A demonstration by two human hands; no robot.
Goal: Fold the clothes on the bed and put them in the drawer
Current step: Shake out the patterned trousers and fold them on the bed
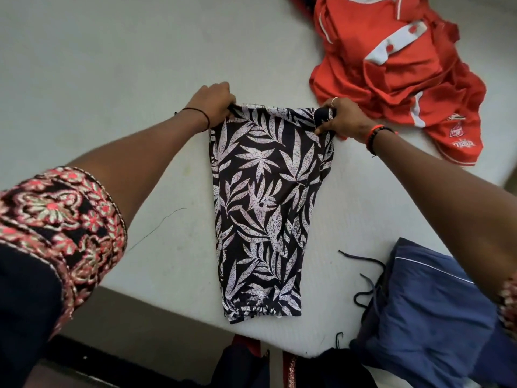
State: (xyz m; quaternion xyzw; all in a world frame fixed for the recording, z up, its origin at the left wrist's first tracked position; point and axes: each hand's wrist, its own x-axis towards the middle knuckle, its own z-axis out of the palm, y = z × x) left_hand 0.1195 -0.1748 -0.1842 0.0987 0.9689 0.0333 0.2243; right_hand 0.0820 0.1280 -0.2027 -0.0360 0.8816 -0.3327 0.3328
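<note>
A dark garment with a white leaf print (pixel 265 208) lies flat and lengthwise on the white bed (pixel 112 79), its near hem at the bed's front edge. My left hand (pixel 214 100) grips its far left corner. My right hand (pixel 340 116) pinches the far right corner, fingers curled round the cloth. Both arms reach out over the bed.
A crumpled red and white shirt (pixel 397 71) lies at the far right of the bed. Blue shorts (pixel 430 312) with a dark drawstring sit at the near right corner. Dark cloth hangs below the bed's front edge. The bed's left side is bare sheet.
</note>
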